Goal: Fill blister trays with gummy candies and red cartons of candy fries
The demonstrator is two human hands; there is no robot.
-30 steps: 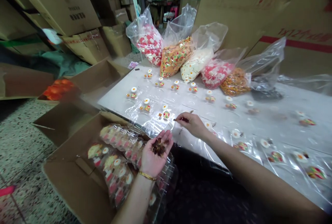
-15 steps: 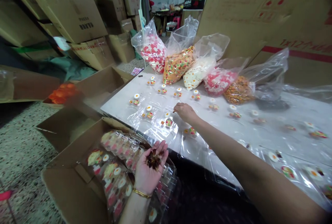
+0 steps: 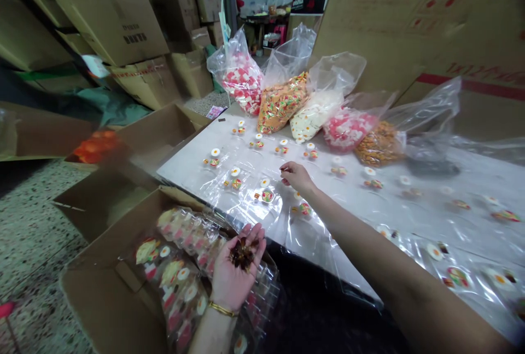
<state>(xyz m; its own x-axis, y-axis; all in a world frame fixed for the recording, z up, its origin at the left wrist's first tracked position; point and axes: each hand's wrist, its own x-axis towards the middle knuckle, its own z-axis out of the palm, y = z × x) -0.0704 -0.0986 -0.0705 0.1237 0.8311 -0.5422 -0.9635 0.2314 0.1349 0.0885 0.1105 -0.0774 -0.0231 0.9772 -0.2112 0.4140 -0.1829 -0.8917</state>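
My left hand (image 3: pixel 233 283) is palm up and cupped, with a heap of small dark brown glossy pieces (image 3: pixel 243 254) in it. It hovers above an open carton (image 3: pixel 110 277) of filled clear plastic packs (image 3: pixel 186 233). My right hand (image 3: pixel 298 177) reaches over the white table (image 3: pixel 192 181), its fingertips pinched together; whatever is between them is too small to make out. Near it lie clear plastic blister trays with little fried-egg pieces (image 3: pixel 264 183) and round, colourful pizza-like pieces (image 3: pixel 267 196). More such sets spread across the table in rows.
Along the table's back stand clear bags of small pieces: pink-and-white (image 3: pixel 243 83), orange-and-green (image 3: pixel 283 103), egg-patterned white (image 3: pixel 314 116) and brown-orange (image 3: pixel 379 143). A large cardboard sheet (image 3: pixel 389 25) rises behind. Stacked cartons (image 3: pixel 110 20) and an orange bundle (image 3: pixel 95 146) are at left.
My right hand has shifted slightly right, away from the tray with the egg and pizza-like pieces. My left hand stays almost still with the brown pieces.
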